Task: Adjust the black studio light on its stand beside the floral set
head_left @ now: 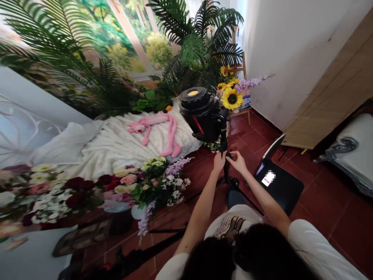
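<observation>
Left hand: the left hand is raised at about 12 o'clock from the person's chest, fingers wrapped on the light stand just under the lamp head.
Right hand: the right hand is at the stand's 3 o'clock side, fingers bent against the same pole (whether it grips fully, I cannot tell).
Studio light: the black studio light sits atop the stand, tilted, its round face up toward 11 o'clock.
Stand legs: spread on the red tile floor.
Black chair: the black chair is at 3 o'clock of the stand, near it.
Pink plush toy: the pink plush toy lies on the white blanket, at 9 o'clock of the light.
Sunflowers: the sunflowers are at 2 o'clock of the light.
</observation>
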Motion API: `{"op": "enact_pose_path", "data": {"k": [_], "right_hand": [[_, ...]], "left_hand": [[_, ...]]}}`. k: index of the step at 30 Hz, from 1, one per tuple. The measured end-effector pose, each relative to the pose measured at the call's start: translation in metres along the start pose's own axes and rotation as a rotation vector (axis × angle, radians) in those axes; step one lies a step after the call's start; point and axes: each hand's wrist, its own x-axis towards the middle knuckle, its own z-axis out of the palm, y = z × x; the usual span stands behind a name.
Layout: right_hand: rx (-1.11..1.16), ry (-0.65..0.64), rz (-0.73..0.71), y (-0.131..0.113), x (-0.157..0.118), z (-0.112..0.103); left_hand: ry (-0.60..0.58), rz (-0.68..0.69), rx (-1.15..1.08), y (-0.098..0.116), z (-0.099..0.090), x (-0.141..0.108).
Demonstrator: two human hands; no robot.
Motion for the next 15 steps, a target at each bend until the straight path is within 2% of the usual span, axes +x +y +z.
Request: {"op": "enact_pose_path", "data": {"k": [4,11,15], "right_hand": [[-0.042,0.030,-0.134,-0.015,0.010,0.010],[-0.035,0.053,-0.029,-0.025,0.038,0.027],[0.116,0.008,-0.036,-0.054,0.052,0.018]], "left_hand": [[-0.021,0.000,-0.044,-0.001,0.002,-0.001],[-0.044,-0.031,0.010,0.000,0.003,-0.003],[-0.027,-0.017,0.028,0.008,0.001,-0.007]]}}
